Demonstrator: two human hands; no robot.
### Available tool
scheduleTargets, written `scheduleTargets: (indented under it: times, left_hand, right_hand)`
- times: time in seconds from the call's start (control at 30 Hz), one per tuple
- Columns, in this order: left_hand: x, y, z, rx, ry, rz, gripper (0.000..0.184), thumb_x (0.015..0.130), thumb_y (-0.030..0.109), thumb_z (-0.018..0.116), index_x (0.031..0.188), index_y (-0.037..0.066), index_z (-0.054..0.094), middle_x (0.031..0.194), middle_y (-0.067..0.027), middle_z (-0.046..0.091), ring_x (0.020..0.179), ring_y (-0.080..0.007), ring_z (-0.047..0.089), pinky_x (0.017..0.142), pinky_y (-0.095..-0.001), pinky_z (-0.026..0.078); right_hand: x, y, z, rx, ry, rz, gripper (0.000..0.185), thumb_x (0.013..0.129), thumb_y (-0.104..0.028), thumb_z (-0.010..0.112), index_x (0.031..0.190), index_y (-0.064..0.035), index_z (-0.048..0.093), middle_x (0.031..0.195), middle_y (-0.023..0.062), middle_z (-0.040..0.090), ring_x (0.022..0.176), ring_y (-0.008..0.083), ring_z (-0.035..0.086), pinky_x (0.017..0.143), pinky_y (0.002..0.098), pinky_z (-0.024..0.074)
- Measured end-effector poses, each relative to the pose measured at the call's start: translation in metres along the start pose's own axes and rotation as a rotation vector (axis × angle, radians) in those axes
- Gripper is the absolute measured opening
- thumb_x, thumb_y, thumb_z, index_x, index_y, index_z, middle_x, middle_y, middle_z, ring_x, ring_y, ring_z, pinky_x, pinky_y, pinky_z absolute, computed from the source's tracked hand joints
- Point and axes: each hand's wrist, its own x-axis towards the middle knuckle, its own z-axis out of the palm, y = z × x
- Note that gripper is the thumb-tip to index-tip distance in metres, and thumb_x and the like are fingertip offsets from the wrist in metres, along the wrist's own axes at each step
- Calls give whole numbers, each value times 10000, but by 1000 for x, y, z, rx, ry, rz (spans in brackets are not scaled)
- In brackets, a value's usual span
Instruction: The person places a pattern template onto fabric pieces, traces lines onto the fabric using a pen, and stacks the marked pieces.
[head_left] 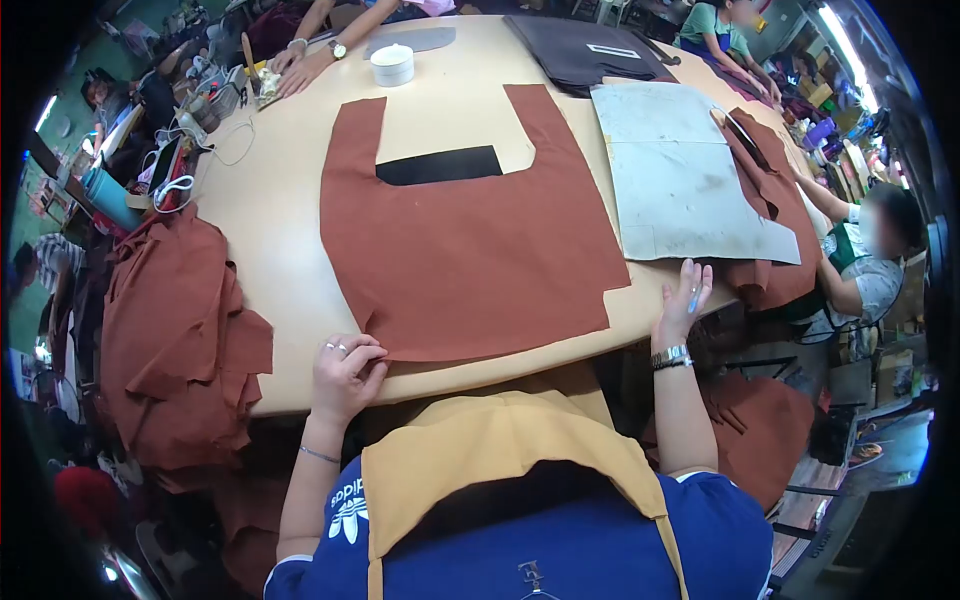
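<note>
A rust-brown cloth panel [460, 250] with two upright straps lies flat on the pale table [270, 240]. A dark piece [440, 166] shows in the gap between the straps. My left hand [350, 375] pinches the panel's lower left corner, which is slightly folded. At the right, my right hand [685, 300] is raised at the table edge with its fingers apart, a blue-white pen-like item held against the palm. It is just below a grey card pattern [680, 180], which lies partly over more brown cloth [775, 200].
Brown cloth [175, 330] hangs over the left edge. A white round container [392, 66] and folded dark cloth [590, 50] are at the back. A co-worker's hands [305, 68] rest at the back left; other people sit at the right [865, 270] and back right [715, 45].
</note>
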Motion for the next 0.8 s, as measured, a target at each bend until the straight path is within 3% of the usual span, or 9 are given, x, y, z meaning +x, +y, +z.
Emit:
scheduleTargets:
  times: [0.07,0.23,0.3,0.43,0.5,0.6,0.73,0.77,0.8]
  left_hand:
    - [-1,0,-1,1,-23,18,187,692,190,780,789,113,640,857,-13,647,830,-220,595,765,-365,441]
    - [-1,7,-10,81,28,25,359,746,395,744,957,119,650,1030,-62,627,949,-263,561,869,-390,400]
    - [-7,2,-8,188,39,46,519,788,478,690,1170,137,604,1302,-123,519,1178,-320,466,993,-428,350]
    - [18,3,-9,250,19,115,645,774,542,675,1281,165,545,1447,-128,392,1353,-368,298,1093,-527,229]
    - [43,10,-22,228,-91,87,709,768,593,654,1328,182,511,1483,-120,349,1403,-372,226,1117,-580,158]
    - [70,-2,-16,292,-138,30,752,754,639,635,1333,174,518,1485,-109,344,1419,-350,211,1097,-639,160]
    - [81,-15,-24,353,-323,-112,700,755,674,598,1219,150,609,1245,-111,556,1308,-293,393,1101,-650,132]
    - [78,-14,-28,348,-214,-62,602,770,655,594,981,99,685,1016,-88,624,1129,-264,525,1095,-649,144]
    - [74,-17,-32,361,-246,-107,554,785,626,597,920,95,682,961,-79,619,1064,-262,543,1096,-648,138]
  right_hand:
    - [10,4,6,92,-14,69,739,893,-361,644,1454,-148,212,1533,98,249,1368,231,328,1004,467,358]
    - [30,-9,37,130,136,175,449,873,-349,677,1245,-161,511,1172,-17,560,987,100,482,688,260,391]
    - [43,-15,47,66,102,80,414,890,-309,656,1234,-119,523,1167,10,576,986,121,518,714,280,427]
    - [66,-48,76,138,-3,-353,360,936,-165,571,1221,49,520,1190,128,595,1053,211,576,870,356,479]
    - [74,-82,87,7,-36,-508,358,938,-167,568,1222,47,526,1165,117,607,1038,193,576,856,339,478]
    - [77,-134,96,-189,-98,-713,343,944,-169,560,1207,49,542,1140,107,617,1023,177,574,856,313,467]
    - [79,-188,99,-140,-249,-832,303,948,-171,553,1164,39,585,1124,90,628,1007,170,574,876,284,442]
    - [68,-199,98,-78,-235,-770,303,938,-180,569,1159,26,604,1113,74,632,1007,157,575,896,280,430]
    - [65,-212,97,-95,-269,-766,313,933,-186,578,1166,22,604,1108,69,634,1004,151,574,897,281,430]
